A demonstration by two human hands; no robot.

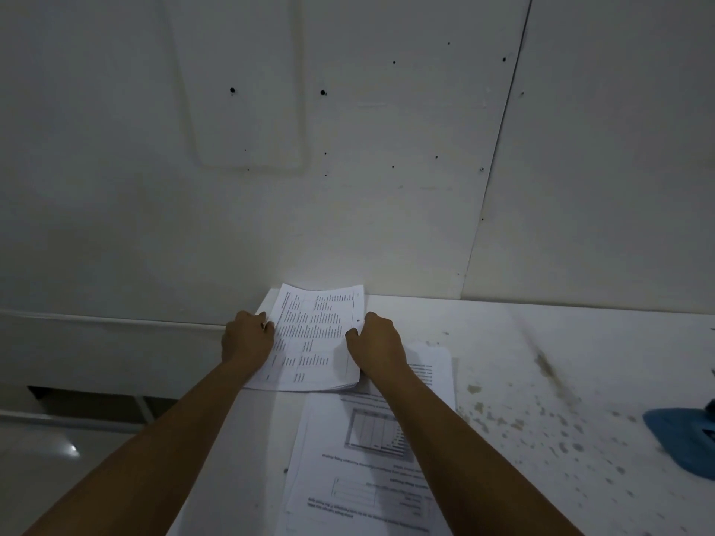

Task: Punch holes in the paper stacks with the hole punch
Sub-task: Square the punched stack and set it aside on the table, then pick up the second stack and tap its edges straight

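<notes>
From the head camera, both arms reach forward over a white bench whose right part is speckled with worn, stained patches. At the far edge of the bench, against the white wall, lies a paper stack printed with columns of text; its far end curls up against the wall. The left hand grips the stack's left edge, fingers curled onto the paper. The right hand holds the right edge, thumb and fingers curled onto the sheets beside a small dark punched hole near that edge.

Nearer the camera, under the right forearm, a second paper stack lies flat, printed with a grey chart and lines of text; its far end touches or slips under the held stack. Another white sheet peeks out to the right of the right wrist.

The blue hole punch sits at the right edge of the view, well apart from both hands, partly cut off by the frame.

The wall shows scattered small dark holes and a vertical panel seam.
</notes>
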